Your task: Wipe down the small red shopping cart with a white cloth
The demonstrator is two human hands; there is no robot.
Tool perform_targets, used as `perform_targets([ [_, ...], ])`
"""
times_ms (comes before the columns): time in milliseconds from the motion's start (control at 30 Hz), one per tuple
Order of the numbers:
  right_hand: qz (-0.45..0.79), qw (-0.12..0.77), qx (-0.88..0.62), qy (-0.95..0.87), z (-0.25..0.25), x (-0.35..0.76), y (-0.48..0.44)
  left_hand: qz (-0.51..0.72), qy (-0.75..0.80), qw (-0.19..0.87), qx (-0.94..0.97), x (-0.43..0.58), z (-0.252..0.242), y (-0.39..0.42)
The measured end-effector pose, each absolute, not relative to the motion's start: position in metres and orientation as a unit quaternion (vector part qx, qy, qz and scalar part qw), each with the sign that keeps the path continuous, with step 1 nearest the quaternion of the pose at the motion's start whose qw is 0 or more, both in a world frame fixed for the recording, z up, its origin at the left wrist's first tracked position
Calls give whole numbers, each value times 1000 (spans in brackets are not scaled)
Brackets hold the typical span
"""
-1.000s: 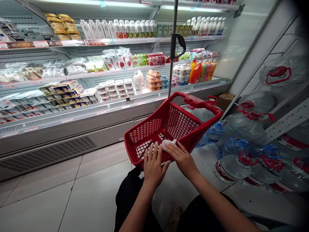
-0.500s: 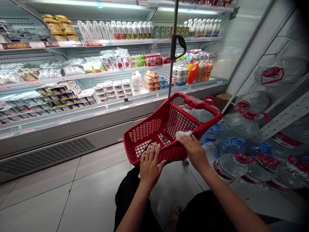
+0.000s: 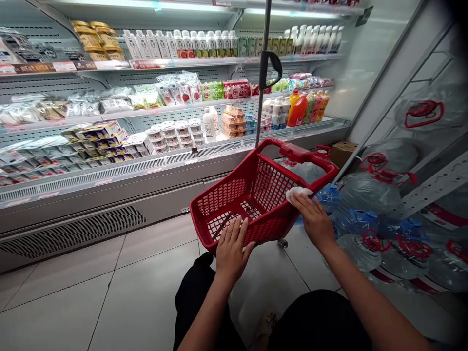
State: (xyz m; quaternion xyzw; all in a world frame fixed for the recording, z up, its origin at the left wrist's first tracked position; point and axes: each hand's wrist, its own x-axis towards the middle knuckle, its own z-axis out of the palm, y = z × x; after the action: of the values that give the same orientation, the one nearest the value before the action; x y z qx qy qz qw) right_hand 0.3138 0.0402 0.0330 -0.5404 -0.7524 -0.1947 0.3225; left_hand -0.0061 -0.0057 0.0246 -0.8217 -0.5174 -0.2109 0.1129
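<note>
A red plastic shopping basket (image 3: 234, 195) stands tilted on the tiled floor in front of me, its tall grey pull handle (image 3: 263, 73) rising upward. My left hand (image 3: 231, 247) grips the basket's near rim, fingers curled over the edge. My right hand (image 3: 314, 219) presses a small white wipe (image 3: 298, 192) against the right rim of the basket, fingers closed over it. My dark trouser legs show at the bottom of the view.
A long open refrigerated case (image 3: 146, 168) with dairy cups, bottles and packets runs across the back. Large water jugs with red handles (image 3: 380, 195) are stacked at the right. A cardboard box (image 3: 341, 151) sits by the case's end. Pale floor tiles lie at the left.
My right hand has slid the white wipe along the basket's rim from the near corner toward the far right side. My left hand stayed on the near rim.
</note>
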Motion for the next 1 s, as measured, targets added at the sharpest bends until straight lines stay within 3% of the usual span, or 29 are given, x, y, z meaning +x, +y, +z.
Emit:
perform_targets([
  [333,-90,324,-402,-852,-1,189,13,-224,-487,77,-841,6,31,-14],
  [467,-93,296,-403,-861,5,224,27,-208,-524,105,-819,-28,30,-13],
  [700,-144,324,-478,-804,25,312,94,-191,-545,96,-811,-63,20,-13],
  [1000,-44,368,-455,-810,9,246,78,-193,-581,104,-784,-42,15,-14],
])
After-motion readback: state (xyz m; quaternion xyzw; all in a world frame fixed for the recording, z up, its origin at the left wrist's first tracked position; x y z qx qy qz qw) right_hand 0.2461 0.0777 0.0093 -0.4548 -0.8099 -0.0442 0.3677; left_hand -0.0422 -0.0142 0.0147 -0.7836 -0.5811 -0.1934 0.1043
